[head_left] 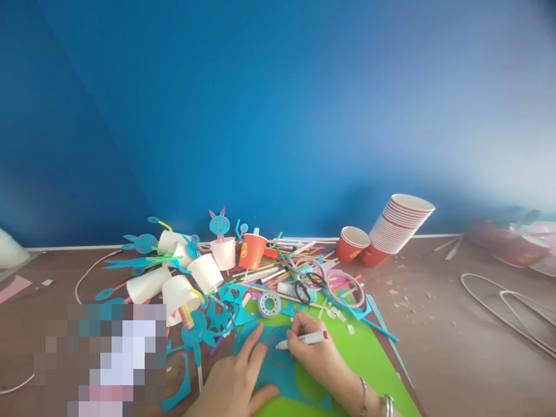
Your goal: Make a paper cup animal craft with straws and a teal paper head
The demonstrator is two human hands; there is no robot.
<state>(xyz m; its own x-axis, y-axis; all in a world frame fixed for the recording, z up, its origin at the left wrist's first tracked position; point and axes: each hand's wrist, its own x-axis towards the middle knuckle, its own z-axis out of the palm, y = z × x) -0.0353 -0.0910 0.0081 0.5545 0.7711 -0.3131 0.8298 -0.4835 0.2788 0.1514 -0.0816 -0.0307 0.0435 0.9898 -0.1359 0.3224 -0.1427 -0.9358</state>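
My right hand [313, 350] grips a white marker [307, 339] with a red end, its tip resting on a sheet of blue paper [278, 385]. Under the tip is a rounded outline drawn in reddish ink. With fingers spread, my left hand [237, 373] lies on the left part of that paper and presses it down. A green sheet [365, 365] lies beneath and shows to the right. Just beyond my hands sits a tape roll [270, 304], near scissors [304, 289] with dark handles.
White paper cups [206, 273] with blue cut-out figures [219, 225] crowd the left. Straws and blue scraps [226, 310] pile up behind my hands. A leaning stack of cups [397, 223] stands by the blue wall. A white cable [508, 307] curls at right. A pixelated patch hides the lower left.
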